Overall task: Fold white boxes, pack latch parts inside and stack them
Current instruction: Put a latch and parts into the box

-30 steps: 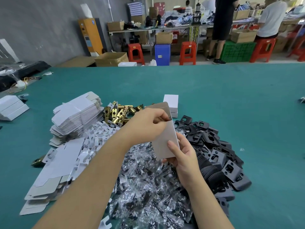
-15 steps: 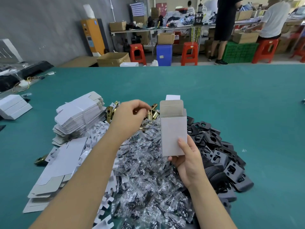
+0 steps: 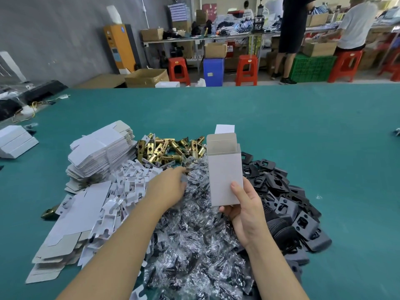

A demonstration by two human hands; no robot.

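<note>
Box (image 3: 225,176) stood upright, top open, gripped by right hand (image 3: 245,211); left hand (image 3: 167,189) had dropped from box height onto bagged parts (image 3: 194,234), its grip indiscernible.

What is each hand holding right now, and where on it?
The right hand holds the upright white box by its lower end, thumb on the front. The left hand reaches into the parts pile; whether it grips anything cannot be told.

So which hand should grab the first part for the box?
Probably the left hand: it is free and already down among the bagged parts. The right hand holds the open box upright.
</note>
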